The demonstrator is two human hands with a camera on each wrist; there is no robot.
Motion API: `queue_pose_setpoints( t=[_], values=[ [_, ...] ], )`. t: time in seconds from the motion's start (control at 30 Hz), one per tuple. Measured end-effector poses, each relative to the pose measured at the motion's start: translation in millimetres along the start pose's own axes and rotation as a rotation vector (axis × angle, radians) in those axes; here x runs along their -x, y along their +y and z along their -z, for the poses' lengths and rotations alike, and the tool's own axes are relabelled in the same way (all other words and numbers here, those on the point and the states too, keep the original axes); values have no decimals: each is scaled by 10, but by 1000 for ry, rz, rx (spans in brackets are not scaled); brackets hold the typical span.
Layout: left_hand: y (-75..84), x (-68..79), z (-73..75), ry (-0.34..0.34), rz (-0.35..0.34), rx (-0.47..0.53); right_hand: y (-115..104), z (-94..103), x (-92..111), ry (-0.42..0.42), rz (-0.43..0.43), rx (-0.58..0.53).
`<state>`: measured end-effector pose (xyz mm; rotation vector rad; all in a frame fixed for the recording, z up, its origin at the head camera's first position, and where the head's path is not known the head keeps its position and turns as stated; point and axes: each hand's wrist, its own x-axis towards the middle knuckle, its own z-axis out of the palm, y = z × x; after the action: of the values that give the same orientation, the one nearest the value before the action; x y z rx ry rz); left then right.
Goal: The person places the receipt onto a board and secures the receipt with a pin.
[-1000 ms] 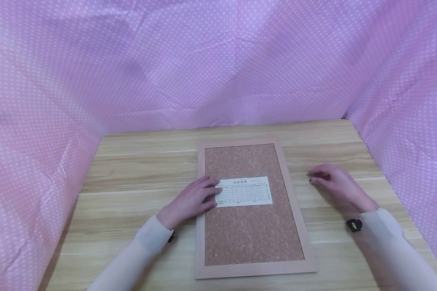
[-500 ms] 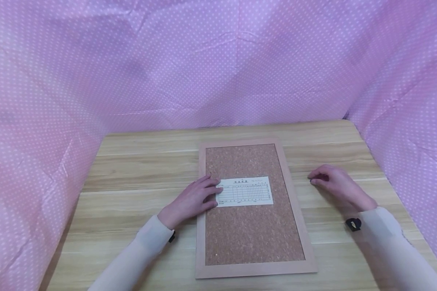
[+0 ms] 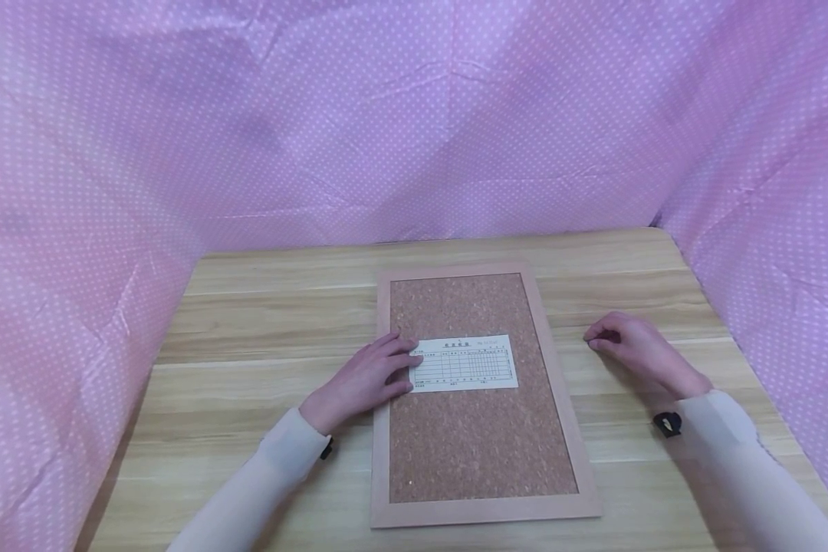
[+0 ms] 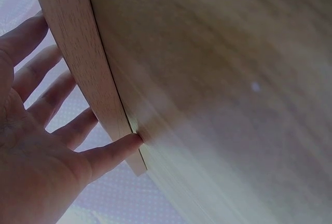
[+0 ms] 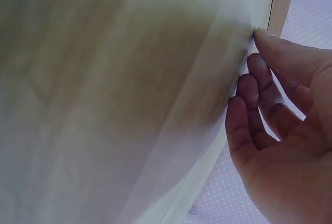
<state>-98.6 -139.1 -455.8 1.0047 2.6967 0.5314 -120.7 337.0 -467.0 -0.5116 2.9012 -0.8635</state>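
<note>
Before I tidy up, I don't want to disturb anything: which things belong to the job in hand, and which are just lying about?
Job, it seems:
printed form, touched by the left hand
cork board, beneath the form

Just surroundings:
wooden table
pink dotted cloth

Unclear: whether the right hand pinches something.

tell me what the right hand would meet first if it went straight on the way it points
Likely the corkboard's wooden frame, its right side, ahead of the right hand in the head view; height is unclear, so it might pass over.
</note>
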Motion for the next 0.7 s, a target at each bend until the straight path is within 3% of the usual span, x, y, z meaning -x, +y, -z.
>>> queue_pose_setpoints(
  t=[0.27,0.7],
  values=[
    [2,-2,-1,1,-2,1,-73,39,19,-23,-40,-56],
    [-5,-17,-16,-6,13,-10,-243,-27,93,110,99,-104]
  ],
)
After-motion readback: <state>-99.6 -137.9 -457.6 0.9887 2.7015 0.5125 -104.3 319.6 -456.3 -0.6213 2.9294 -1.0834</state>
